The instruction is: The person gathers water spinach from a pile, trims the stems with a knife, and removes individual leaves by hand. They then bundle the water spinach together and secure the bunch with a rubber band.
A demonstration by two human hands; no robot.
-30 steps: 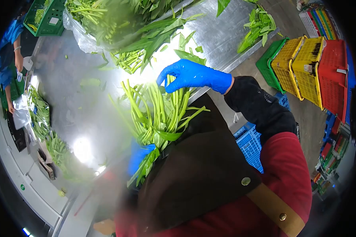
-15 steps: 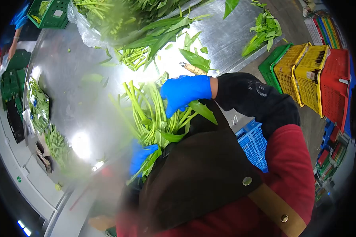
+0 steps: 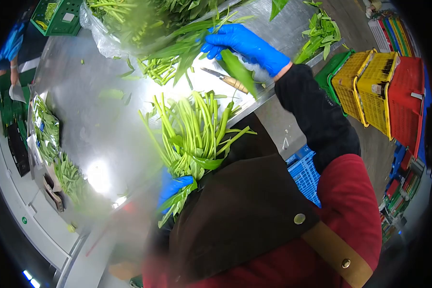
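Observation:
My left hand (image 3: 174, 188), in a blue glove, grips a bunch of long green stalks (image 3: 192, 132) near its leafy end, low against my apron. The cut ends fan out over the steel table (image 3: 91, 115). My right hand (image 3: 245, 44), also gloved blue, is stretched out to the far pile of leafy greens (image 3: 177, 48) and its fingers close around a stalk there. A knife with a wooden handle (image 3: 228, 80) lies on the table just below that hand.
A clear plastic bag of greens (image 3: 115, 24) lies at the table's far side. Bagged greens (image 3: 45, 132) lie to the left. Green, yellow and red crates (image 3: 377, 81) stand on the right, a blue crate (image 3: 305, 175) below the table edge. Another person's arm (image 3: 12, 55) shows far left.
My right hand left the bunch and reached away up to the far pile of greens, uncovering the knife. My left hand has kept hold of the bunch.

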